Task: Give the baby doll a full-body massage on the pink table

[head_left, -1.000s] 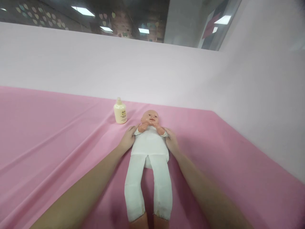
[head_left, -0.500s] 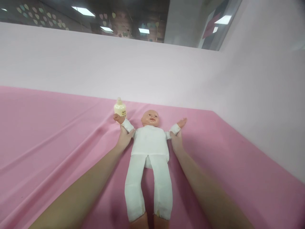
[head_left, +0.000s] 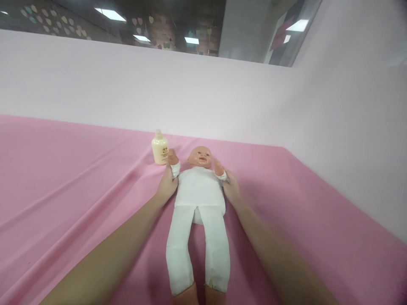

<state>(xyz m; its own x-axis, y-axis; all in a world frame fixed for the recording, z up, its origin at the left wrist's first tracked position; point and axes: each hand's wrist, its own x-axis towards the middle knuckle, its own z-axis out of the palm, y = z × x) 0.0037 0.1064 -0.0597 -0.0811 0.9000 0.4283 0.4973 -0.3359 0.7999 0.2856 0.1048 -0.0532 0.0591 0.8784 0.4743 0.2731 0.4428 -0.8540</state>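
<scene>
Pink cloth (head_left: 95, 169) bears a bottle (head_left: 158, 148) beside the doll (head_left: 200, 186).

One head-worn view, looking forward and down from the foot end of the doll (head_left: 199, 190), near enough that the lower edge crops its legs (head_left: 217, 250), left hand (head_left: 167, 184) and right hand (head_left: 232, 188) mid-frame, window (head_left: 178, 29) cut by the top edge

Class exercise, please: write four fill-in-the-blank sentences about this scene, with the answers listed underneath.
1. The doll lies on its ____.
2. The left hand and right hand hold it by its ____.
3. The bottle stands nearer the ____ hand.
4. The cloth underneath is coloured ____.

Missing words: back; arms; left; pink.
</scene>
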